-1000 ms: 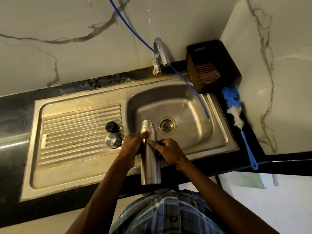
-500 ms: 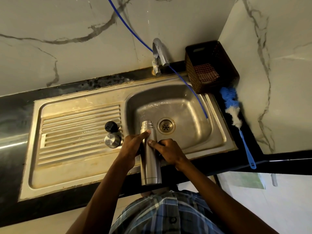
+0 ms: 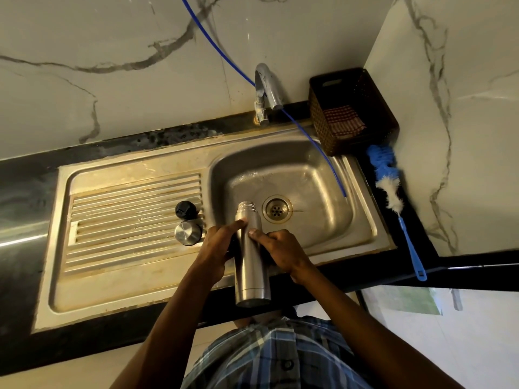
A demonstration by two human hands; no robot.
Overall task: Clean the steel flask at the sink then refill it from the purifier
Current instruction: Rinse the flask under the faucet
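Holding the steel flask (image 3: 252, 262) in both hands, I have it over the near edge of the sink (image 3: 362, 228), its open threaded mouth pointing away from me toward the drain (image 3: 277, 210) and its base toward my body. My left hand (image 3: 216, 248) wraps the flask's left side, with the thumb lying along the upper body just below the neck. My right hand (image 3: 280, 251) curls around the right side, thumb pressed on the metal near the middle; the remaining fingers pass behind the flask and are hidden. On the ribbed draining board (image 3: 132, 220) to the left stand two caps, just beside each other: a black stopper (image 3: 185, 209) farther from me and a steel cap (image 3: 187, 233) nearer. A tap (image 3: 266, 85) rises at the back of the basin. A thin blue hose (image 3: 309, 136) runs down from the wall and ends inside the basin on the right. A dark basket (image 3: 351, 108) holding a checked cloth (image 3: 344, 120) sits in the back right corner, and a blue bottle brush (image 3: 393, 197) lies on the black counter (image 3: 22, 192) beside it.
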